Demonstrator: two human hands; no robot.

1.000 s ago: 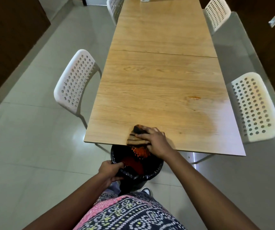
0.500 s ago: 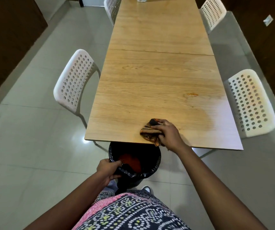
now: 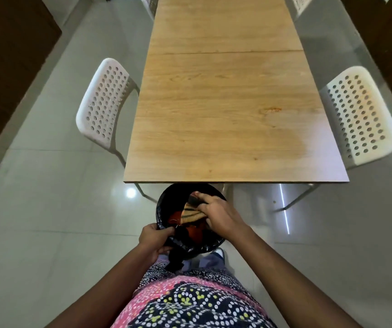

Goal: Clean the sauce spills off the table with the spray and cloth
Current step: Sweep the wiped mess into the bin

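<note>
Mostly wiped tabletop, one orange smear left at centre right; cloth pinched by right hand fingers over bin, left hand gripping liner.

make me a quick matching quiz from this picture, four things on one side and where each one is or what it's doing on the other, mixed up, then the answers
1. cloth
2. left hand
3. orange sauce smear
4. bin

A. on the tabletop, toward its right side
B. on the floor just below the table's near edge
C. held over the bin by the right hand
D. grips the black bin liner at the rim

Pairs: 1-C, 2-D, 3-A, 4-B
</note>
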